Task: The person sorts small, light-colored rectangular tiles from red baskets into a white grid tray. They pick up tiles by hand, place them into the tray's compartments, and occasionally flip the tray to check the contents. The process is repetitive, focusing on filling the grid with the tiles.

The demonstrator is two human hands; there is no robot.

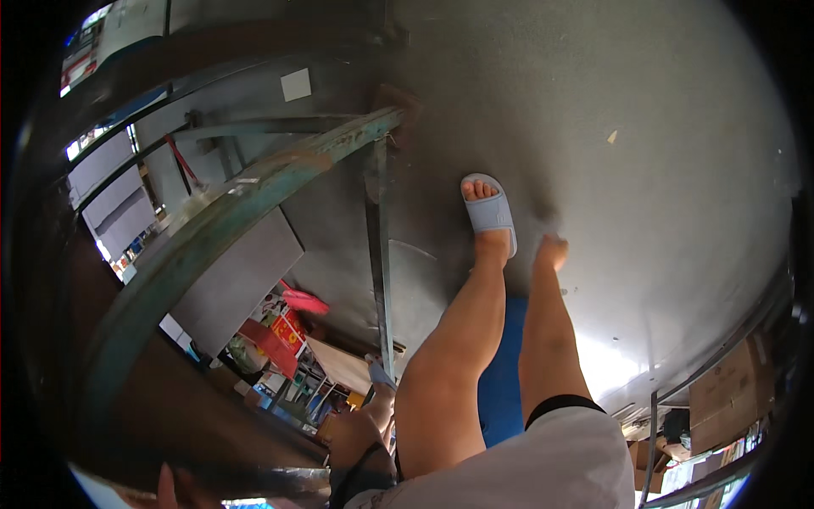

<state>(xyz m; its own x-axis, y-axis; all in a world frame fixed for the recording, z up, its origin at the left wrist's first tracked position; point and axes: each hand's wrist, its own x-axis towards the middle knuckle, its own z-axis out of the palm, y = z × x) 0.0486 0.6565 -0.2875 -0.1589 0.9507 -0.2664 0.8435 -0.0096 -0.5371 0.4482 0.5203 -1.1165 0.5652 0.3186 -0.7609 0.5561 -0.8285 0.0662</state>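
One bare right hand point(553, 251) hangs curled fist-like, seemingly empty, right of the worn green metal bar point(263, 185); below it, I cannot tell the left hand's point(168, 492) grip. Handling seems not yet begun.

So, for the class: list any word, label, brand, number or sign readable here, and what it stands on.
No text can be read.
Central sandal: mark, too small to read.
Red-and-yellow packaging: print too small and blurred.
Large cardboard box: faint marks, too blurred.

Looks like a workshop: worn metal frame point(297, 165), clutter point(273, 349) below it, cardboard box point(731, 397) far to its right.
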